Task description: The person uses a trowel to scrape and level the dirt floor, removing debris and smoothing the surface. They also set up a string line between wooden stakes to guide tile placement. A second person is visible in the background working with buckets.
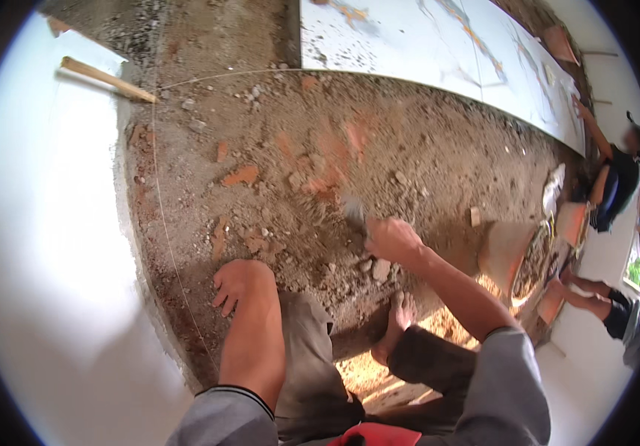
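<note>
My right hand [392, 239] is closed round the handle of what looks like a trowel [353, 212]. The grey blade is smeared by motion and meets the loose soil [409, 149] beside a reddish, brick-coloured patch [327, 167]. My left hand [238, 282] lies over my left knee, with its fingers hanging apart and nothing in them. Orange brick fragments [240, 175] lie in the soil ahead of that hand. Several stones [381, 270] sit just below my right wrist, close to my bare right foot [401, 312].
A thin string [159, 167] runs along the white wall [52, 186], near a wooden stick [108, 79]. Large white marbled tiles [439, 44] cover the far side. An orange container [500, 253] stands at right. One person [617, 182] touches the tiles; another [595, 297] stands nearer.
</note>
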`<action>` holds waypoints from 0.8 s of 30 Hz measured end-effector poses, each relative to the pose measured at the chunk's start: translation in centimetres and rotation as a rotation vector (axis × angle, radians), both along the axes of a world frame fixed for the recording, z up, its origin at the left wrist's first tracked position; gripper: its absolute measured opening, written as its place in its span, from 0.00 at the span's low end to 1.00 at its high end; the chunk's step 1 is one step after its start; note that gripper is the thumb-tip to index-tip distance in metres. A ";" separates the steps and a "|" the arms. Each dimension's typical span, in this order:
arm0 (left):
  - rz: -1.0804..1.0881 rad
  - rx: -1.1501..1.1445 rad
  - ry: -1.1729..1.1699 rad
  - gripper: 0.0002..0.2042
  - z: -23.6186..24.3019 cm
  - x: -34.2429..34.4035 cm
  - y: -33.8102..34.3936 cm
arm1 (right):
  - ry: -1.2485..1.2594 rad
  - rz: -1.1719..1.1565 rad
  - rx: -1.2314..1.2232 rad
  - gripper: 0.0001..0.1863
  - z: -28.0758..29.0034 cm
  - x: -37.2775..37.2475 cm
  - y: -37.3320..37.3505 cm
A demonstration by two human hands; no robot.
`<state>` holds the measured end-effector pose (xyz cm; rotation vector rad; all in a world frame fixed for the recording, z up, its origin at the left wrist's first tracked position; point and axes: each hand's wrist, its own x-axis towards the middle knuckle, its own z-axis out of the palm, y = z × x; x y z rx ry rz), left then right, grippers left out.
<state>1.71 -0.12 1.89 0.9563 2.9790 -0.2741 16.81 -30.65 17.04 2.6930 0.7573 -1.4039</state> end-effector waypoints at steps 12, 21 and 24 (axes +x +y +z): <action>-0.320 -0.220 0.015 0.28 2.8 0.5 -0.4 | -0.314 -2.318 1.046 0.15 -4.3 15.7 -4.8; -0.379 -0.272 0.109 0.27 2.7 0.8 -0.3 | 0.065 -1.880 1.012 0.14 -3.1 6.5 15.0; -0.380 -0.274 0.142 0.27 2.7 0.8 -0.3 | 0.094 -1.877 0.813 0.13 -1.4 6.4 8.7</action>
